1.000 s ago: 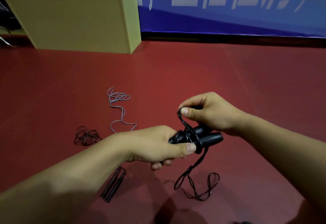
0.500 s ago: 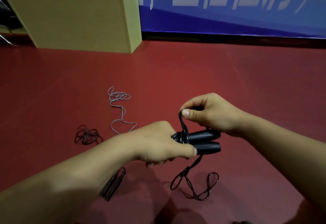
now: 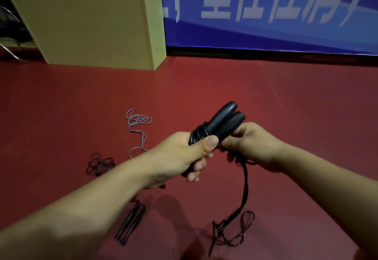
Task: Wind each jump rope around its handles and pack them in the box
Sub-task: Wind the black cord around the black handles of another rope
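My left hand (image 3: 184, 153) grips two black handles (image 3: 225, 120) at centre frame; my right hand (image 3: 251, 147) pinches their one rope (image 3: 244, 188). Two more ropes (image 3: 139, 124) lie at left.

Sports hall or gym-type indoor venue. Smooth dark red sport floor (image 3: 286, 100) running to the wall, big blue banner (image 3: 266, 24) with large white Chinese characters along the back, plain tan box-like stand (image 3: 92, 26) on the floor, jump ropes (image 3: 139, 128) lying loose on it.
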### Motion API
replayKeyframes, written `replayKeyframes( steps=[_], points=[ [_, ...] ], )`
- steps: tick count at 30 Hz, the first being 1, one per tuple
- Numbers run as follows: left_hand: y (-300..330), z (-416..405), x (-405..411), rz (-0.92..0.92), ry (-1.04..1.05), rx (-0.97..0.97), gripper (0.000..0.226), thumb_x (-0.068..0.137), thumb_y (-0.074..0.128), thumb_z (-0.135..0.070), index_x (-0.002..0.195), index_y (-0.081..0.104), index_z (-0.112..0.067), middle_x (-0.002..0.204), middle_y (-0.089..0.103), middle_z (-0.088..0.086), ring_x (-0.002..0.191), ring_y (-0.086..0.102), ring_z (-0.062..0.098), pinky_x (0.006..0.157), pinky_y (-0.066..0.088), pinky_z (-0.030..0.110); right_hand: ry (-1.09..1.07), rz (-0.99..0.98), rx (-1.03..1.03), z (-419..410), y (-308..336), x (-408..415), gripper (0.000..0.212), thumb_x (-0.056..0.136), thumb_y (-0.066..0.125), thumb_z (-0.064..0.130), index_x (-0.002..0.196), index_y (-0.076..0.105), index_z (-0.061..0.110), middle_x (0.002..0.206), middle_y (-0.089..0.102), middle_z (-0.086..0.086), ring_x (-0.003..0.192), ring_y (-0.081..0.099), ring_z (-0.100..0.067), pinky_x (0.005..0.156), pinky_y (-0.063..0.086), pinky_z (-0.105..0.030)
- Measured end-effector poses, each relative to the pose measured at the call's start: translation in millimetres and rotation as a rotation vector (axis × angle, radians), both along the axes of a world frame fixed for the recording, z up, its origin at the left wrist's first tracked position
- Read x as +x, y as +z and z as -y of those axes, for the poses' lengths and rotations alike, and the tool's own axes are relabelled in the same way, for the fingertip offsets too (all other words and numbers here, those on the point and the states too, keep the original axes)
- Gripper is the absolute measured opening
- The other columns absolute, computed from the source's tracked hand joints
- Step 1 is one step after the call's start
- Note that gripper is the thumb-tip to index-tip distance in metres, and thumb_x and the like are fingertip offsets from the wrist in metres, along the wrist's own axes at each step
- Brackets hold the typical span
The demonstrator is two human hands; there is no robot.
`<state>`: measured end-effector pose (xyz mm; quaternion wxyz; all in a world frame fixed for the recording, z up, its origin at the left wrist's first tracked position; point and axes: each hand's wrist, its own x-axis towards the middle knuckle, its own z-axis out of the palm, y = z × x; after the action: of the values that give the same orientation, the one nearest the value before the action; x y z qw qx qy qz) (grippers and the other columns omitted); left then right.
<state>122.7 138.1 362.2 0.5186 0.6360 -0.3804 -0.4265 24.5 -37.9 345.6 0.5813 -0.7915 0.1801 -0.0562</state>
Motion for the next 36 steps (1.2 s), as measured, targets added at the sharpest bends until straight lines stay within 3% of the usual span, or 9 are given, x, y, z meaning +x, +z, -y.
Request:
replayKeyframes(
  steps=[4,10,13,16,23,25,27,36],
  points=[
    [-2.8,-2.3,1.9,-0.126,-0.033,0.009,0.035,0.083,0.057,-0.043,0.092,0.053,-0.009,0.060,0.047,-0.002,0.048,0.044,0.012,0.052,0.051,0.028,0.031,-0.007,0.018,-4.4,4.0,0.7,0.024,0.092,0.062,0.023,0.076,0.066,0.005,0.062,0.061,-0.001,0.050,0.056,-0.015,0.046,0.046,-0.026],
    [-5.3,-5.3,8.2,-0.114,0.038,0.040,0.001,0.099,0.054,-0.013,0.098,0.054,-0.013,0.069,0.050,-0.003,0.057,0.049,0.011,0.048,0.044,0.022,0.063,-0.088,-0.006,-11.4,9.8,0.3,0.027,0.095,0.059,0.022,0.073,0.064,0.009,0.051,0.059,0.004,0.043,0.052,-0.010,0.043,0.040,-0.017],
    [-9.7,-4.3,18.8,-0.081,0.249,0.028,0.013,0.099,0.053,-0.011,0.086,0.051,-0.013,0.069,0.049,0.000,0.051,0.047,0.012,0.041,0.036,0.020,0.083,-0.139,0.024,-13.5,8.3,0.4,0.009,0.095,0.061,0.014,0.094,0.069,0.008,0.069,0.059,-0.005,0.053,0.053,-0.020,0.051,0.046,-0.028],
    [-14.7,-7.3,32.0,0.047,0.391,0.117,0.017,0.099,0.053,-0.013,0.082,0.051,-0.011,0.066,0.051,0.003,0.044,0.047,0.011,0.037,0.032,0.019,0.073,-0.211,0.023,-14.8,6.2,1.1,0.016,0.095,0.057,0.008,0.108,0.065,0.014,0.073,0.055,-0.007,0.052,0.049,-0.019,0.049,0.044,-0.029],
    [-30.3,-14.8,44.8,0.207,0.374,0.297,0.015,0.099,0.051,-0.017,0.086,0.056,-0.011,0.074,0.055,0.004,0.047,0.054,0.013,0.040,0.042,0.023,0.011,-0.288,-0.107,-15.9,7.0,3.4,0.010,0.093,0.061,0.021,0.092,0.068,0.014,0.077,0.063,-0.010,0.054,0.048,-0.017,0.046,0.035,-0.025],
    [-31.9,-15.4,46.8,0.235,0.372,0.319,0.015,0.099,0.051,-0.018,0.086,0.056,-0.013,0.073,0.055,0.004,0.049,0.056,0.015,0.042,0.044,0.024,-0.027,-0.323,-0.206,-15.3,6.9,2.7,0.014,0.089,0.066,0.029,0.083,0.070,0.018,0.073,0.064,-0.016,0.057,0.049,-0.019,0.046,0.035,-0.024],
    [-32.2,-15.5,50.0,0.256,0.388,0.326,0.015,0.099,0.052,-0.018,0.087,0.057,-0.013,0.072,0.056,0.004,0.052,0.058,0.017,0.046,0.047,0.025,-0.072,-0.321,-0.275,-14.5,7.1,2.4,0.017,0.089,0.067,0.032,0.078,0.069,0.019,0.066,0.063,-0.011,0.053,0.050,-0.017,0.044,0.034,-0.022],
    [-35.9,-16.0,55.5,0.266,0.395,0.333,0.016,0.100,0.053,-0.018,0.091,0.059,-0.007,0.070,0.062,0.007,0.048,0.059,0.017,0.045,0.050,0.026,-0.115,-0.263,-0.211,-11.8,4.0,2.2,0.012,0.093,0.056,0.014,0.088,0.066,0.013,0.067,0.062,-0.006,0.044,0.041,-0.014,0.041,0.031,-0.020]
  ],
)
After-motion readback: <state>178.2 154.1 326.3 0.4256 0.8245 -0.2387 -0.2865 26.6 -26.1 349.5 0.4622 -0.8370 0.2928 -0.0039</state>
